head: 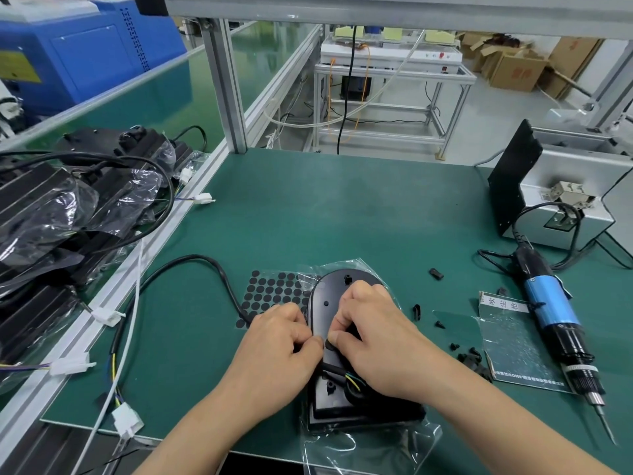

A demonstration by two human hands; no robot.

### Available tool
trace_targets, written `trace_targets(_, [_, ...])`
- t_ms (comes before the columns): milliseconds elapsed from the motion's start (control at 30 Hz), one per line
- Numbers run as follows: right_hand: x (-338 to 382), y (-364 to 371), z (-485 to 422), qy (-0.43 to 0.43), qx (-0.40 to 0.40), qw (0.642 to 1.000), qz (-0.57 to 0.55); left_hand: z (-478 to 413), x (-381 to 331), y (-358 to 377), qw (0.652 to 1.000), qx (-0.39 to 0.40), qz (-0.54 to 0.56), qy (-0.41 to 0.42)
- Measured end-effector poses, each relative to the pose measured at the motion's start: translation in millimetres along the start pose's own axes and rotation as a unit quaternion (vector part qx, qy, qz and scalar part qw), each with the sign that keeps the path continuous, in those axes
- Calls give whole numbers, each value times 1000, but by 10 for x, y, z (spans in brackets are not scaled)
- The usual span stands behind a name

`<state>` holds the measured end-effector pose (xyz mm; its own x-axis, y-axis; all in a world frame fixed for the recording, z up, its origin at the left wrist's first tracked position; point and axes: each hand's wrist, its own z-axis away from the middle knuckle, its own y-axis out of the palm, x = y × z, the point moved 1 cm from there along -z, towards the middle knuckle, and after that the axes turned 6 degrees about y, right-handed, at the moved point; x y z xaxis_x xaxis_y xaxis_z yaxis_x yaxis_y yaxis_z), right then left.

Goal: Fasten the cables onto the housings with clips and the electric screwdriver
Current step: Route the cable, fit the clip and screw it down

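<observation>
Head view shows me left hand (277, 341) and right hand (373, 334) pinching a clip (329, 344) over the housing (325, 293) cable (191, 265); next I'd fetch the electric screwdriver (551, 310) near the bench (342, 207) right edge.

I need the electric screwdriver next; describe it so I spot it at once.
On the green mat, look far right, below the grey machine. The electric screwdriver lies there partly on a clear plastic sheet, bit towards the person. Unlike the small black clips beside it, it is long, with a blue band and black cord.
</observation>
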<state>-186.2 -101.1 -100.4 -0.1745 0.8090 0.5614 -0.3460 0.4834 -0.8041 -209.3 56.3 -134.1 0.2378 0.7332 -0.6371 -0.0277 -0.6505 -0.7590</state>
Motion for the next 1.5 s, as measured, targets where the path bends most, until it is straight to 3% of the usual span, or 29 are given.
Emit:
trace_targets(700, [-57, 85, 12, -38, -64, 997, -7, -29, -21, -16, 998, 8, 44, -44])
trace_targets(900, [-173, 45, -65, -5, -68, 993, -100, -96, 18, -65, 986, 78, 103, -105])
trace_targets(967, [-161, 49, -74, 0, -83, 988, -127, -116, 50, -89, 985, 104, 104, -94])
trace_targets(1067, [-132, 130, -48, -21, -104, 991, -80, -105, 145, -192, 976, 180, 118, -41])
trace_targets(1167, [-140, 175, -40, -35, -107, 992, -51, -86, 290, -452, 960, 273, 54, -2])
trace_targets(1233, [-136, 173, -33, -39, -102, 992, -56, -105, 406, -670, 956, 293, -16, -5])
trace_targets(1367, [-153, 165, -19, -56, -98, 990, -83, -291, 370, -916, 981, 185, -54, 29])
trace_targets(1433, [-235, 78, -22, -42, -105, 982, -152, -397, 173, -930, 988, 120, -62, 71])
trace_targets(1500, [-450, -124, -30, -3, -179, 962, -205, -492, -57, -911, 991, 88, -34, 96])
